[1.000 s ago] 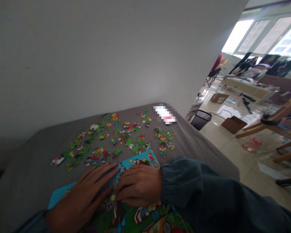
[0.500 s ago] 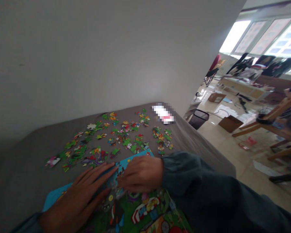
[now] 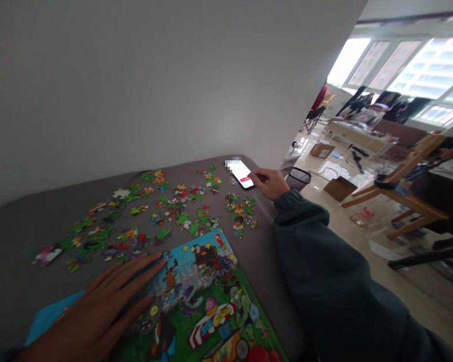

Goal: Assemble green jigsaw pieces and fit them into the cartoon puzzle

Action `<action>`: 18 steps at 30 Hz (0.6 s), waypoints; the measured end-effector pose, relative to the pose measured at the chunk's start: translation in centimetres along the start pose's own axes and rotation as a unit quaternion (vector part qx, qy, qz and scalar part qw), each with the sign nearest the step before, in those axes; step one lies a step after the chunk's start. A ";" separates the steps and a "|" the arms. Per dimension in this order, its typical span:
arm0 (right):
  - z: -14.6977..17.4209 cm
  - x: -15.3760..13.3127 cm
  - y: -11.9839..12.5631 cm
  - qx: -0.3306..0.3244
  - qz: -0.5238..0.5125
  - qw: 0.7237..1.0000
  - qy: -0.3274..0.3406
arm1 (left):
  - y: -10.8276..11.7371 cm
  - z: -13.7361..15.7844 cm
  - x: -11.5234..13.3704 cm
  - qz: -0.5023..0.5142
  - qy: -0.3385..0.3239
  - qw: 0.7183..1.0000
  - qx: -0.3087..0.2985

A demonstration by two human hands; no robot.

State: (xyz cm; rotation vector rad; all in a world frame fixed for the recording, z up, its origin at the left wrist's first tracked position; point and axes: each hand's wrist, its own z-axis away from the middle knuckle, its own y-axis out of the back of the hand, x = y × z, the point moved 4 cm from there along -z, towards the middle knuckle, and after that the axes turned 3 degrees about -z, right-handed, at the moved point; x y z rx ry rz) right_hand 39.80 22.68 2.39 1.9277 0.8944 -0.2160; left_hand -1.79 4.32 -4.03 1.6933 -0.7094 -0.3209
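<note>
My left hand (image 3: 109, 296) lies flat with fingers spread over the left part of a colourful cartoon jigsaw puzzle (image 3: 215, 296). The puzzle's blue top edge and green right side show, while my hand covers some of its left side. My right hand (image 3: 271, 184) is at the right edge of a smartphone (image 3: 241, 173) with a lit white screen and a red button. Its fingers are curled in, and a fingertip is at the screen near that button. Nothing shows in this hand. Loose jigsaw pieces (image 3: 183, 218) lie spread beyond the puzzle.
A grey cloth (image 3: 15, 226) covers the surface, which meets a plain wall (image 3: 136, 90) at the back. To the right, on the floor, stand a dark mesh bin (image 3: 299, 176), a cardboard box (image 3: 341, 189) and a wooden chair (image 3: 403, 201).
My right hand has left the puzzle and moved up and right to the phone. My left hand stays spread on the puzzle. The view has shifted slightly to the right.
</note>
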 end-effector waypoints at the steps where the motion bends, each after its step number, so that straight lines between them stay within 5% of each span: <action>1: 0.1 -0.2 -0.2 -0.005 -0.004 1.000 0.002 | 0.0 0.0 0.1 -0.007 -0.012 1.000 -0.010; 7: 0.1 -0.2 -1.3 -0.061 -0.003 0.998 0.014 | 0.2 0.0 0.1 0.010 0.034 0.999 -0.040; 18: 0.4 -0.9 -2.8 -0.208 0.026 0.974 0.087 | -0.2 0.2 -0.3 0.015 0.015 0.998 -0.058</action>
